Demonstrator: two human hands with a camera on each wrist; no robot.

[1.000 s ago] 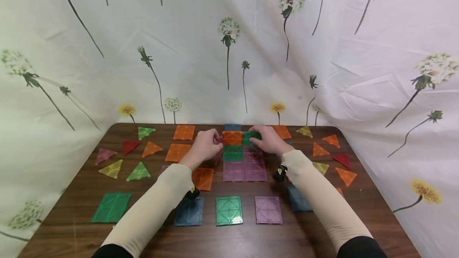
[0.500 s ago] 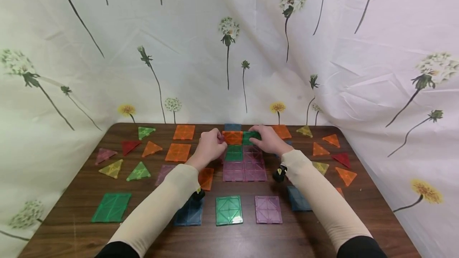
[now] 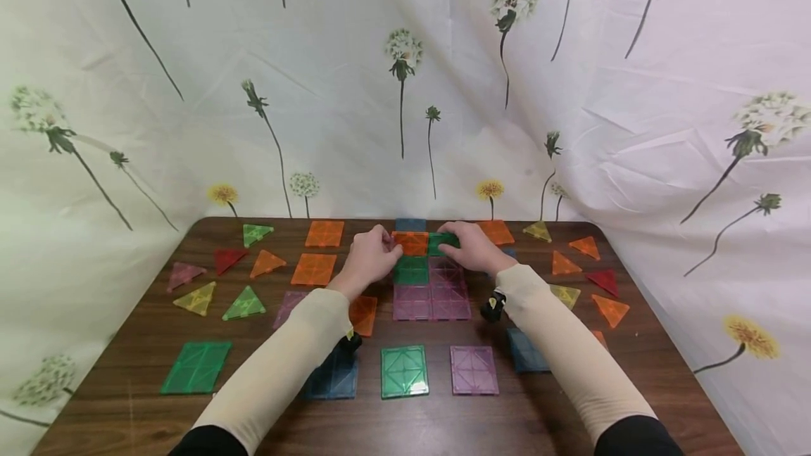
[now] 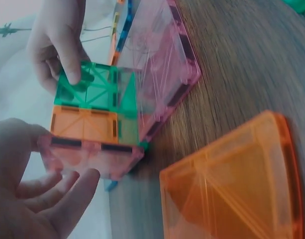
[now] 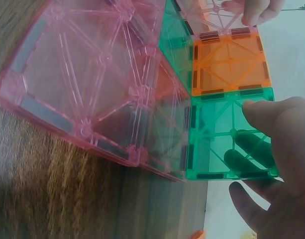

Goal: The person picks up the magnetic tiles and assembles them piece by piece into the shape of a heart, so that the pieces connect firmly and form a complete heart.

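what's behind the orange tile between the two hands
In the head view, a blue tile shows past the top edge of the orange tile. The blue tile's lower part is covered, so whether the two touch can't be told.

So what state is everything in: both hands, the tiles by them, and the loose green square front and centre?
Left hand: holding pink side tile
Pink side tile: edge meeting orange wall tile
Orange wall tile: upright
Right hand: pinching green wall tile
Green wall tile: upright, beside orange
Front green square: flat, apart
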